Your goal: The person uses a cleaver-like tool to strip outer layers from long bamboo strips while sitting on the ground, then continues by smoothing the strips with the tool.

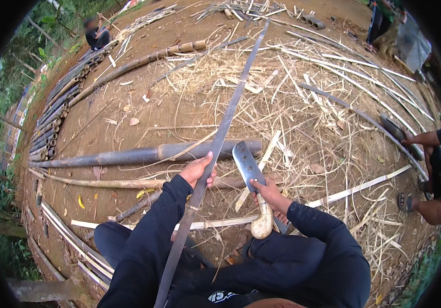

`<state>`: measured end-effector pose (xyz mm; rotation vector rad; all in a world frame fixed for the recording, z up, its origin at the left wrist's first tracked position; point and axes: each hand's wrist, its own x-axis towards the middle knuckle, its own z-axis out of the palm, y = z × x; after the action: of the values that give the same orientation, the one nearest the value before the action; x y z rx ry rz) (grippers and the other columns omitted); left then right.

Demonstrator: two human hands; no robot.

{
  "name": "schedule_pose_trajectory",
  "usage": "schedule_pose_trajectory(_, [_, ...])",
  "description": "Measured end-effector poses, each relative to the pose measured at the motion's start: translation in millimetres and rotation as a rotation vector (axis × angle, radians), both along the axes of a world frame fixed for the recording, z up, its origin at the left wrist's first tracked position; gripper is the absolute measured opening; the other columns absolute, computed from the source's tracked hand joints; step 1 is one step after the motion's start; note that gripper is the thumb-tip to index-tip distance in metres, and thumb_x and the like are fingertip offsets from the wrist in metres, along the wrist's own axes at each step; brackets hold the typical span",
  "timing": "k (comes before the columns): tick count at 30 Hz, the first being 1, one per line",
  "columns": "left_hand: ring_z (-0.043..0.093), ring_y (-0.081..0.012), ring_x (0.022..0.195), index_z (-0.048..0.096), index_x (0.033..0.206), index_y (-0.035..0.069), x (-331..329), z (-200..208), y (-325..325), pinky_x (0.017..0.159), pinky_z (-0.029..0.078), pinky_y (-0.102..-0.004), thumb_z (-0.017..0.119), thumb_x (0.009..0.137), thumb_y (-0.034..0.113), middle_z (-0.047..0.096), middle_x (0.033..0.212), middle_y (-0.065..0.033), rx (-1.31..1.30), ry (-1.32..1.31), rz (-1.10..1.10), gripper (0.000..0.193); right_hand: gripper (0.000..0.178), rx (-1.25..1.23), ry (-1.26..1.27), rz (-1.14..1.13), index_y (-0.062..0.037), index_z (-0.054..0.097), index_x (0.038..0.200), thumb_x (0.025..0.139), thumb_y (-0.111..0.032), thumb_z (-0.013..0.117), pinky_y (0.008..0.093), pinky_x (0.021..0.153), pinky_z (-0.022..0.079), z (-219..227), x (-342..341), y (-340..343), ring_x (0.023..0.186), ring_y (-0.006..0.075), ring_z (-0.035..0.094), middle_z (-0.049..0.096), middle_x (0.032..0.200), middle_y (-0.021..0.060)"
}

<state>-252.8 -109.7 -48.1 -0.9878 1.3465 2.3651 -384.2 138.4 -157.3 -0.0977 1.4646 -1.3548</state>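
A long, dark bamboo strip (229, 114) runs slantwise from my lap up toward the far ground. My left hand (198, 170) is closed around it a little below its middle. In my right hand (271, 195) is a cleaver (246, 161) with a broad steel blade pierced by several holes and a pale, curved handle. The fingers grip it where blade and handle meet, with the blade pointing up and away from me. The blade is to the right of the strip, apart from it. Beyond both hands, a thick dark bamboo pole (128, 156) lies crosswise on the ground.
Stacked bamboo poles (56, 123) lie at the left. Pale shavings (302, 133) and split strips cover the ground ahead and right. At the right edge a person (438, 179) holds a dark bamboo piece; another person (97, 36) sits far left, and one (378, 23) stands far right.
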Motion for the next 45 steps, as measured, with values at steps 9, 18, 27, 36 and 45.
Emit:
schedule_pose_trajectory(9, [0.065,-0.0366,0.1,0.048,0.119,-0.002,121,34,55,0.083,0.051,-0.039,0.053,0.101,0.045,0.064,0.105,-0.0235,-1.225,-0.148,0.02,0.051,0.031,0.02,-0.04,-0.056,-0.0031,0.05,0.101,0.098,-0.031,0.064,0.0312,0.042,0.048,5,-12,-4,0.048,0.0152,0.056,0.057,0.064,0.0058])
schedule_pose_trajectory(18, [0.058,-0.0326,0.1,0.054,0.116,-0.001,241,69,197,0.084,0.048,-0.0415,0.072,0.084,0.02,0.058,0.104,-0.013,-1.593,-0.585,-0.447,0.043,0.032,0.033,-0.002,-0.039,-0.0063,0.049,0.1,0.097,-0.034,0.064,0.0291,0.041,0.049,23,-10,-24,0.046,0.0132,0.055,0.057,0.064,0.0041])
schedule_pose_trajectory(27, [0.064,-0.0206,0.074,0.059,0.113,-0.003,257,87,168,0.066,0.052,-0.0323,0.061,0.093,0.008,0.063,0.094,-0.0126,-1.215,-0.24,-0.155,0.023,0.029,0.025,0.071,-0.089,-0.0047,0.049,0.103,0.1,-0.032,0.059,0.0302,0.041,0.047,25,3,-25,0.046,0.0133,0.054,0.057,0.064,0.0046])
schedule_pose_trajectory(36, [0.061,-0.0145,0.075,0.058,0.114,-0.003,248,83,125,0.067,0.05,-0.0285,0.057,0.099,0.01,0.063,0.092,-0.0061,-0.923,-0.209,0.035,0.02,0.021,-0.119,0.735,-0.117,-0.0012,0.053,0.108,0.1,-0.019,0.058,0.0305,0.047,0.052,55,-9,-21,0.052,0.0181,0.063,0.063,0.069,0.0097])
schedule_pose_trajectory(45, [0.062,-0.0366,0.073,0.052,0.097,0.0,224,49,124,0.07,0.05,-0.0412,0.074,0.085,0.011,0.06,0.079,-0.0169,-0.974,-0.253,-0.001,0.028,0.067,-0.124,1.407,0.938,-0.0279,0.037,0.152,0.091,-0.013,0.062,0.0426,0.053,0.055,93,45,5,0.067,0.0325,0.064,0.056,0.092,0.0201])
